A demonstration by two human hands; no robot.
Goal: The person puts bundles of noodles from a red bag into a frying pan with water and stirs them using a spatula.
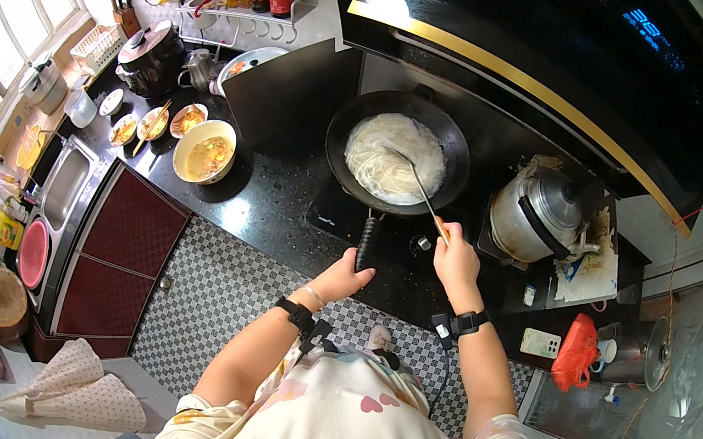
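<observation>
A black wok point(453, 160) sits on the stove, holding pale noodles point(382, 158) in cloudy, foamy liquid. My left hand point(342, 277) grips the end of the wok's black ridged handle point(370, 236). In my right hand point(456, 261) is the wooden-handled end of a metal cooking utensil point(424, 193). Its shaft slants up and left into the noodles. The utensil's head is sunk in the foam, so its shape is hidden.
Right of the wok stands a metal kettle point(523, 213). A large bowl of soup point(194, 158) and several small bowls, one with chopsticks point(150, 129) across it, are on the left counter. A range hood point(524, 60) overhangs the stove; a phone point(540, 343) and red plastic bag point(575, 351) lie at right.
</observation>
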